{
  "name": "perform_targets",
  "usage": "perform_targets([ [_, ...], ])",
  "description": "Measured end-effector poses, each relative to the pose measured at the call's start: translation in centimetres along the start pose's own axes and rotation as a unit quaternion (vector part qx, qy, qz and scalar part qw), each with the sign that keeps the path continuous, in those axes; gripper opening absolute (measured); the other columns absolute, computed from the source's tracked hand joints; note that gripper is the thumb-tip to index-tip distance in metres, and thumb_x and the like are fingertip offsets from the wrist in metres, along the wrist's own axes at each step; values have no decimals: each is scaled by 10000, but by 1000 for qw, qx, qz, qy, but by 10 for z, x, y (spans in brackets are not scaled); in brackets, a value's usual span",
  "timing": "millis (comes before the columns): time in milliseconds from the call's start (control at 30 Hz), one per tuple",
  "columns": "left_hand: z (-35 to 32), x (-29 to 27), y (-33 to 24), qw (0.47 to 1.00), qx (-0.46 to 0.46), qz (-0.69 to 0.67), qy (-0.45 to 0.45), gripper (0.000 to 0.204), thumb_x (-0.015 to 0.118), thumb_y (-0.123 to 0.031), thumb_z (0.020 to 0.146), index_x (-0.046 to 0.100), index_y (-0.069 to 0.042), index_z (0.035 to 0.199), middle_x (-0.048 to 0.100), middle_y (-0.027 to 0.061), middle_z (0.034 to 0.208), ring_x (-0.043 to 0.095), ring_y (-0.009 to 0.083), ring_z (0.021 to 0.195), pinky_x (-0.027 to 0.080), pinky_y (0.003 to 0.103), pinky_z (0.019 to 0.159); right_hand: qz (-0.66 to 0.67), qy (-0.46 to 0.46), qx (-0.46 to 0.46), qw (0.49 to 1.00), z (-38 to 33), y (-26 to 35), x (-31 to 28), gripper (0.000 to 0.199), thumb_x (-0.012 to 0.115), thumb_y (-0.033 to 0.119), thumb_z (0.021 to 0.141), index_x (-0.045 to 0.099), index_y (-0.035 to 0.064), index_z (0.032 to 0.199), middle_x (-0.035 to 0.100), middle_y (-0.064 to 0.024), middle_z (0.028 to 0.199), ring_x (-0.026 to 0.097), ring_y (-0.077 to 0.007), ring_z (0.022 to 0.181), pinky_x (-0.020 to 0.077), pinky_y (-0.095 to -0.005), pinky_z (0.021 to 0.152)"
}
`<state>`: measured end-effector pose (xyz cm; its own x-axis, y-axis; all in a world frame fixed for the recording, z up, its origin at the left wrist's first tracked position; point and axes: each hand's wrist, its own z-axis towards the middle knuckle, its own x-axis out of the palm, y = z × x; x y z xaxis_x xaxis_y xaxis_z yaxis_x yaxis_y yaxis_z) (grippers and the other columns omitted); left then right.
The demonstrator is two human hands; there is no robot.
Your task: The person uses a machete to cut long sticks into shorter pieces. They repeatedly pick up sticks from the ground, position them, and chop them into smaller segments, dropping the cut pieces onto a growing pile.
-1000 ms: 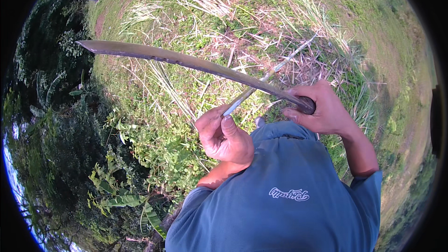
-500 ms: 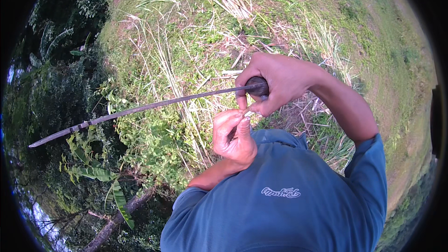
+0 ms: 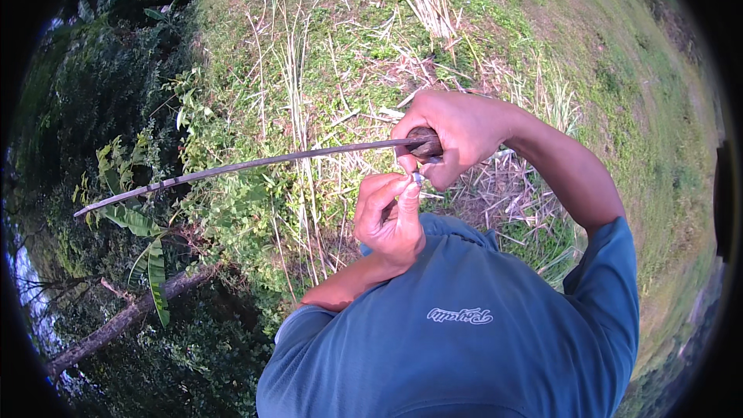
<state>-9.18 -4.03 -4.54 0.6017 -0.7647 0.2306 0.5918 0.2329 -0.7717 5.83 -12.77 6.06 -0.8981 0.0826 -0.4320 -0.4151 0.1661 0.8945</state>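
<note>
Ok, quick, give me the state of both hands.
Left hand: closed, fingertips pinching something small; what it is cannot be told.
Right hand: closed around the handle of a long curved blade.

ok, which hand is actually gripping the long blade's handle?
The right hand, fist closed around the dark handle of the long blade. The left hand sits below it, fingertips pinched together.

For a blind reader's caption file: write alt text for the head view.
The right hand grips the dark handle of a long curved blade that stretches out to the left over grass and weeds. The left hand, just below the handle, pinches something small between thumb and fingers. A blue shirt fills the lower frame, with a fallen branch at lower left.
</note>
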Motion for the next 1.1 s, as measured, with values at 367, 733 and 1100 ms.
perform_targets([
  [367, 0, 11, -1, 999, -21, -5, -33, 131, 598, 44, 889, 576, 24, 1017, 587, 139, 1020, 582, 179, 912, 486, 296, 824, -126, -130, -24, 983, -3, 0, -2, 192, 679, 180, 630, 591, 23, 699, 491, -64, 517, 449, -151, 478, 349, -342, 472],
  [733, 6, 15, 11, 996, -30, -78, -14, 115, 524, -4, 945, 476, -2, 1049, 623, 200, 990, 642, 269, 934, 537, 417, 895, 28, -435, 181, 882, -46, -77, 1, 157, 633, 182, 754, 641, 25, 757, 603, -46, 586, 543, -112, 534, 432, -279, 548],
  [1100, 20, 7, 31, 986, -122, -96, -64, 129, 529, -73, 965, 466, -21, 1065, 623, 229, 1065, 640, 262, 984, 555, 346, 867, -25, -639, 363, 678, -146, -136, 30, 770, 727, 262, 803, 374, -118, 1372, 632, -62, 659, 606, -119, 582, 478, -280, 558],
])
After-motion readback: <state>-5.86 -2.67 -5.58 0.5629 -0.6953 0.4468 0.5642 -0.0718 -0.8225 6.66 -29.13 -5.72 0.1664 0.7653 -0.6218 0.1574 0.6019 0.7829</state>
